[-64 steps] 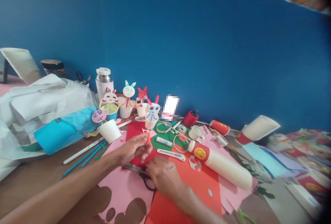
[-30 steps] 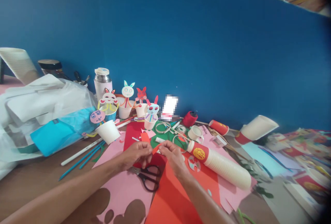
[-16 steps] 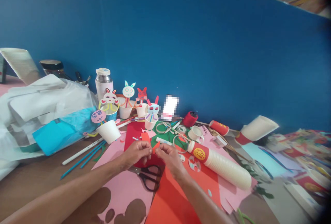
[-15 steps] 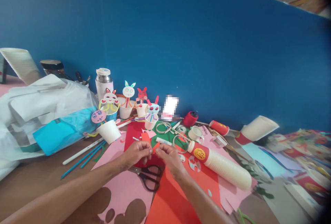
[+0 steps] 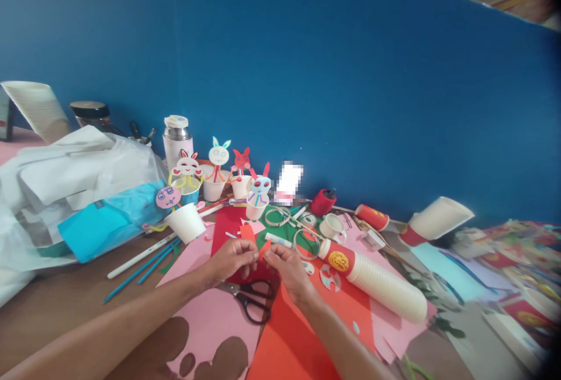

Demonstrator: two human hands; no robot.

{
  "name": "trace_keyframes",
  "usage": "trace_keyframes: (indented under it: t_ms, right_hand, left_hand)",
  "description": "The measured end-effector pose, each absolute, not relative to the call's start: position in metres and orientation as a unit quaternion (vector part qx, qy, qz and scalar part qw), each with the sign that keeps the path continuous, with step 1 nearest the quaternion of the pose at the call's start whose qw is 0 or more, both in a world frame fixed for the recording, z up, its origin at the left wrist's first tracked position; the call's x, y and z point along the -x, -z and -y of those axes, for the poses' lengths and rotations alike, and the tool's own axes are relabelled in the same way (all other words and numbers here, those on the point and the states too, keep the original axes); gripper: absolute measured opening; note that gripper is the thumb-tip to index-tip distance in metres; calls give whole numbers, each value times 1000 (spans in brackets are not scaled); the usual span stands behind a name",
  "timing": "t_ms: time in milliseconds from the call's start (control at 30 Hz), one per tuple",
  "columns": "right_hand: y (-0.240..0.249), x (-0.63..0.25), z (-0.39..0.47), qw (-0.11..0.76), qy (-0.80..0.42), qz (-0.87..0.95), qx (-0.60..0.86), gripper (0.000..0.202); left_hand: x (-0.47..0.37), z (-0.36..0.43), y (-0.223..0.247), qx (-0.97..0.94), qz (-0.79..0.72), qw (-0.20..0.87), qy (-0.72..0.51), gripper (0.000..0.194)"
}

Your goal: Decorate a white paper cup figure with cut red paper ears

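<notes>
My left hand (image 5: pixel 235 258) is closed in a pinch, and a piece of orange paper (image 5: pixel 248 231) sticks up just behind its fingers. Close beside it, my right hand (image 5: pixel 287 266) pinches a small pointed orange paper piece (image 5: pixel 265 247) between thumb and fingers. The fingertips of both hands almost meet above dark red paper (image 5: pixel 222 227). Black-handled scissors (image 5: pixel 252 298) lie below the hands on pink paper (image 5: pixel 214 321) that has round holes cut in it. A large orange-red sheet (image 5: pixel 293 333) lies under my right forearm.
Paper cups with animal-faced figures (image 5: pixel 218 155) stand behind the hands. A stack of paper cups (image 5: pixel 381 286) lies at right, near a red thread spool (image 5: pixel 323 200) and white tape roll (image 5: pixel 332 227). Plastic-wrapped paper (image 5: pixel 109 216) fills the left side. A blue wall (image 5: pixel 328 76) rises behind.
Almost nothing differs. Both hands keep their pinch at the same place, and the view has shifted very slightly.
</notes>
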State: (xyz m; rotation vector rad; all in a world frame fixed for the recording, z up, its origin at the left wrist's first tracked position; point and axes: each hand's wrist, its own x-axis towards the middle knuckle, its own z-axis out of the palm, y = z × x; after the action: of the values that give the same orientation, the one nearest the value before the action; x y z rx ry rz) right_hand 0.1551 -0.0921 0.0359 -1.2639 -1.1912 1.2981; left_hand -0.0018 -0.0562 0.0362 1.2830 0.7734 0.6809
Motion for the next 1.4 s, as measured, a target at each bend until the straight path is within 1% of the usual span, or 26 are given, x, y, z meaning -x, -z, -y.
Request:
trace_keyframes:
  t_ms: [133,333,533,667,867,1200,1300,1400]
  right_hand:
    - [-37,-157,90,473,-515,493,517,28]
    - [-37,-158,90,463,-483,513,538,28]
    - [-34,-157,90,454,-459,536,545,23]
    - [-31,-157,90,451,-451,545,544,20]
    - [-31,-158,91,436,-429,568,550,19]
    - [-30,-156,92,422,-432,568,559,18]
    - [-31,-154,92,408,-427,576,566,19]
    - [-33,-156,91,406,-416,584,567,23]
  left_hand:
    - [3,56,-41,-551,-347,693,-310,23]
    - [3,54,-40,-569,-357,674,-308,22]
    - [2,54,-34,-590,-376,649,-298,8]
    - [2,54,-31,-596,-365,656,-284,6]
    - [1,56,-34,-593,-375,655,-281,10]
    - [4,53,-31,-659,-391,590,-255,9]
    - [4,53,-28,-672,-392,576,-251,11]
    - [4,52,-25,-663,-387,589,-254,12]
